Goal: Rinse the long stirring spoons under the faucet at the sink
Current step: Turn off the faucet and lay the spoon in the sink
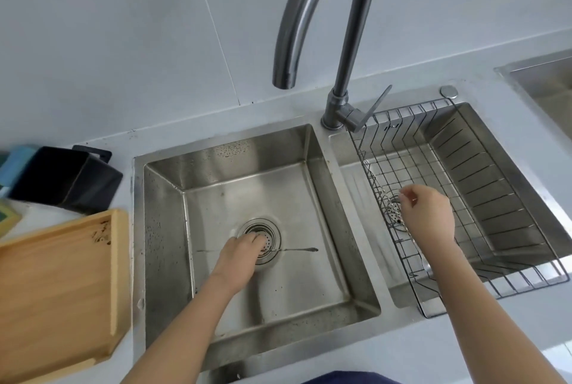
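You face a pale grey tiled wall [123, 28] with thin seams, lit evenly. Below it runs a light tabletop [433, 346]. At your left sit a wooden board [58, 284] and a black holder [68, 179]; another steel basin [548, 86] shows far right.

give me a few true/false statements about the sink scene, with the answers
1. The left hand is down in the left basin at the stirring spoon. True.
2. Water is running from the faucet. False: no stream shows.
3. A wire rack sits in the right basin. True.
4. The right hand rests on the wooden board. False: it is over the wire rack.
5. The spoon lies across the drain. True.
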